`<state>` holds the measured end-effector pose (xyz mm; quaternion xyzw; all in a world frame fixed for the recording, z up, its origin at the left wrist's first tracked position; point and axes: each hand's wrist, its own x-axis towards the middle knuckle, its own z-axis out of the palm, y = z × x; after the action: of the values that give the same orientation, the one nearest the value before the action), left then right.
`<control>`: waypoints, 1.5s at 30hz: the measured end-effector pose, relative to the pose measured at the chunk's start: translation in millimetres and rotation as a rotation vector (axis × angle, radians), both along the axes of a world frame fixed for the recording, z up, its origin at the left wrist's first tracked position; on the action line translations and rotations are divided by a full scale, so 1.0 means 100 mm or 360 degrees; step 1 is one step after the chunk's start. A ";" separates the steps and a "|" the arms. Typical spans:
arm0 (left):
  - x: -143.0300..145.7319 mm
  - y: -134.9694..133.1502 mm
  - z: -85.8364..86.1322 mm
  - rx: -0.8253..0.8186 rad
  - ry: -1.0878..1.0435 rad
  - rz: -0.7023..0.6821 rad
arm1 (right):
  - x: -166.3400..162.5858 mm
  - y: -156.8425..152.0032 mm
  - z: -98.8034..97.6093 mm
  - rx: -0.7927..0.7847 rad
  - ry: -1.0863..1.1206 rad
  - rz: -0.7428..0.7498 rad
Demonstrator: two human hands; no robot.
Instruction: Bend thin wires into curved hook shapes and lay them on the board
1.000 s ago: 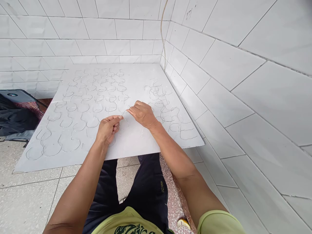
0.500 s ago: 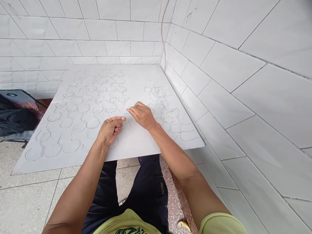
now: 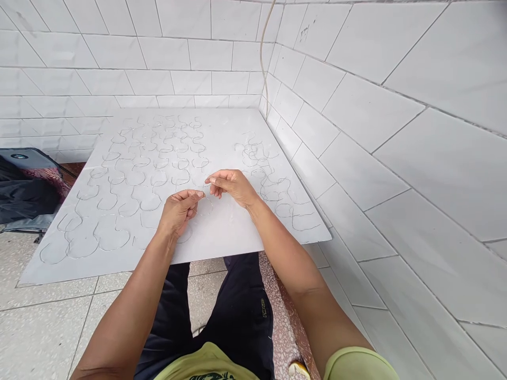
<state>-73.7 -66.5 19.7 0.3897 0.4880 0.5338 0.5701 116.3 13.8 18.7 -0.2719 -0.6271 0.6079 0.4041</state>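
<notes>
My left hand [image 3: 180, 209] is closed in a pinch on a thin wire [image 3: 209, 212], whose rounded loop hangs just below the fingertips. Close by on the right, thumb and index finger of my right hand [image 3: 233, 186] come together at the wire's short upper end, with the other fingers curled loosely. Both hands are just above a large white board [image 3: 227, 237]. Several bent wire pieces [image 3: 113, 232] lie in rows over its left part. To the right is a tangled group of curved wires [image 3: 273, 179].
White tiled walls [image 3: 348, 137] meet in a corner behind the board and along its right side. A pale cable [image 3: 262, 58] hangs down at that corner. On the left, a folding chair [image 3: 24, 155] with dark cloth stands on the speckled floor [image 3: 43, 332].
My right hand has turned over, so its thumb and curled fingers now show. My left hand keeps its pinch on the wire almost in place. The view has shifted slightly.
</notes>
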 end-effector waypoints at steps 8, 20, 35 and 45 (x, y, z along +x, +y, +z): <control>-0.04 0.01 -0.02 -0.0032 0.0039 -0.0154 | 0.07 -0.02 0.05 0.0043 -0.0086 0.0062; -0.04 0.02 -0.03 -0.0020 0.0021 -0.0163 | 0.13 0.01 0.07 0.0000 -0.0017 0.0065; -0.03 0.01 -0.05 0.0208 -0.0022 0.0054 | 0.08 -0.02 0.07 -0.0007 -0.0383 0.0045; -0.03 0.01 -0.07 0.0243 0.0069 0.0083 | -0.04 -0.06 -0.01 0.0178 -0.0362 0.0046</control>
<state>-76.2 -65.6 12.3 0.4307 0.4682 0.5756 0.5138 112.4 7.9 17.3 -0.3071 -0.7057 0.5429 0.3360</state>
